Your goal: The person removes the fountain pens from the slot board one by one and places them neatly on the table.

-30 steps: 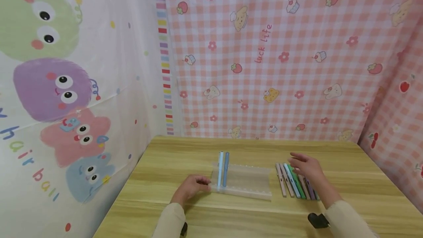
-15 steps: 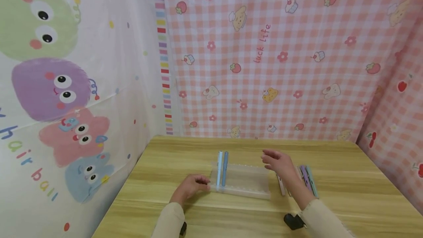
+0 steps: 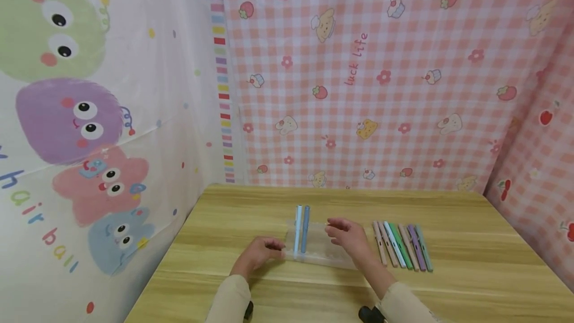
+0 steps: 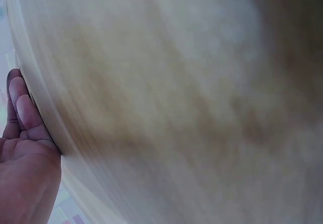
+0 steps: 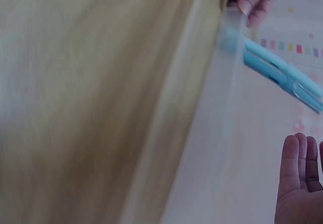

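Note:
A clear plastic pen case lies flat on the table. A light blue pen and a darker blue pen stand side by side in its left part, their upper ends beyond its far edge. My left hand pinches the case's left end between thumb and fingers; the right wrist view shows these fingers at its corner. Over the right half of the case is my right hand, its fingers extended and nothing between them; its straight fingers also show in the right wrist view.
To the right of the case lies a row of several pens, among them a green pen, a purple pen and a grey-green pen. Behind the wooden table hangs a pink checked cloth.
My right hand has moved left from above the row of pens to over the case, uncovering the row. The left hand stays at the case's left end.

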{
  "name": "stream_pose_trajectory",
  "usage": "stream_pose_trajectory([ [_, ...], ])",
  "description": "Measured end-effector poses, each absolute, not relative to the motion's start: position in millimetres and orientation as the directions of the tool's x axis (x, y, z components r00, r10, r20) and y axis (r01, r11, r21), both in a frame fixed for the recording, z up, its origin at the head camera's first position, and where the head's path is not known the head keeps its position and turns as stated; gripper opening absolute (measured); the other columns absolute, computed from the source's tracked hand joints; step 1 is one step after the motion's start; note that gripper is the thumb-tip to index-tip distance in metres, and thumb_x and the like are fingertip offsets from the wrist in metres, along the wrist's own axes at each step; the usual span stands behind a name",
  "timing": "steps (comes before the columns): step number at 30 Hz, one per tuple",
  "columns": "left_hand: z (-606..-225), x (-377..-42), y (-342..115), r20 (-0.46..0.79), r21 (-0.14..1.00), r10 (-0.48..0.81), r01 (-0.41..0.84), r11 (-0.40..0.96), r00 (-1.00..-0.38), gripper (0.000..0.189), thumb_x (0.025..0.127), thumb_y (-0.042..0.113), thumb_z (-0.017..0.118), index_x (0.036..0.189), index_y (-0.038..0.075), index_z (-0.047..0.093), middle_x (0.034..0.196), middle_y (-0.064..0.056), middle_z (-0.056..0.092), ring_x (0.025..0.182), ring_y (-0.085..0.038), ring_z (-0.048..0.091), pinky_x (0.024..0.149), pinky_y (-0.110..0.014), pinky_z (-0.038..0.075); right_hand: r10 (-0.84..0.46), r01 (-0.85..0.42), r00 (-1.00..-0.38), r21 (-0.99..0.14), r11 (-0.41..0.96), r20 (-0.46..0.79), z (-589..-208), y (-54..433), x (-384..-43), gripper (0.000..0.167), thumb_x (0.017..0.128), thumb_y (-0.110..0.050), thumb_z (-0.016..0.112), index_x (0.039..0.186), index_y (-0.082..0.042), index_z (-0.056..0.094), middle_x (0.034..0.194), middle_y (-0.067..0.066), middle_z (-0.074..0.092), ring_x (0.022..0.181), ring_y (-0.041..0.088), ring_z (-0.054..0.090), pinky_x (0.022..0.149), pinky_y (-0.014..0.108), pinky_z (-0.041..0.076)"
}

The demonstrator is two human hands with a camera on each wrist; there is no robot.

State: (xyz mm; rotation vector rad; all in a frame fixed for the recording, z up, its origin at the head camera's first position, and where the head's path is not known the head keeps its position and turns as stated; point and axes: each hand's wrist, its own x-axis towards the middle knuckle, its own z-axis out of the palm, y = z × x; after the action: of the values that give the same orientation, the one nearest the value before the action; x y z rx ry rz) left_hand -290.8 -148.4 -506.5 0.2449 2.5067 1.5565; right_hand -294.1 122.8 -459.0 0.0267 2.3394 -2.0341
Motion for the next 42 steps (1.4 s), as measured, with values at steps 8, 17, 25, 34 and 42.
stream_pose_trajectory([
  [8,-506,-293,-149,-0.063,0.905,0.236,0.044,0.424,-0.970,0.019,0.087,0.011,0.077,0.104,0.004,0.073,0.099,-0.002,0.067,0.092,-0.016,0.058,0.086,-0.038,0.048,-0.009,-0.018,-1.000,-0.991,0.132,0.017,-483,99,-292,0.033,0.093,-0.005,0.067,0.122,0.009,0.063,0.108,0.016,0.068,0.095,0.023,0.066,0.079,0.035,0.057],
  [17,-505,-293,-149,-0.053,0.903,0.241,0.057,0.427,-0.969,0.018,0.086,0.009,0.077,0.103,0.002,0.072,0.098,-0.004,0.067,0.090,-0.016,0.059,0.084,-0.036,0.048,0.011,-0.035,-0.999,-0.987,0.159,0.037,-497,83,-296,0.034,0.090,-0.002,0.069,0.121,0.009,0.064,0.107,0.020,0.067,0.092,0.024,0.067,0.077,0.035,0.057],
  [25,-507,-295,-150,-0.035,0.907,0.241,0.070,0.416,-0.970,0.019,0.085,0.008,0.078,0.102,0.001,0.073,0.096,-0.003,0.068,0.089,-0.014,0.059,0.081,-0.033,0.049,0.043,-0.063,-0.997,-0.985,0.162,0.071,-500,67,-301,0.032,0.085,-0.002,0.074,0.115,0.009,0.067,0.098,0.016,0.069,0.080,0.019,0.066,0.070,0.031,0.056],
  [34,-508,-296,-150,-0.050,0.901,0.233,0.057,0.431,-0.971,0.019,0.085,0.011,0.078,0.103,0.004,0.074,0.096,-0.001,0.068,0.090,-0.015,0.059,0.084,-0.036,0.048,0.061,-0.049,-0.996,-0.984,0.171,0.060,-501,58,-306,0.031,0.084,-0.002,0.076,0.113,0.008,0.069,0.096,0.013,0.069,0.083,0.018,0.064,0.071,0.030,0.055],
  [42,-508,-295,-151,-0.045,0.894,0.236,0.066,0.443,-0.971,0.017,0.085,0.011,0.078,0.101,0.005,0.075,0.097,-0.001,0.069,0.090,-0.014,0.060,0.086,-0.038,0.048,0.061,-0.042,-0.997,-0.983,0.180,0.054,-499,54,-305,0.030,0.086,-0.002,0.075,0.114,0.008,0.068,0.096,0.014,0.069,0.085,0.019,0.063,0.071,0.033,0.056],
])
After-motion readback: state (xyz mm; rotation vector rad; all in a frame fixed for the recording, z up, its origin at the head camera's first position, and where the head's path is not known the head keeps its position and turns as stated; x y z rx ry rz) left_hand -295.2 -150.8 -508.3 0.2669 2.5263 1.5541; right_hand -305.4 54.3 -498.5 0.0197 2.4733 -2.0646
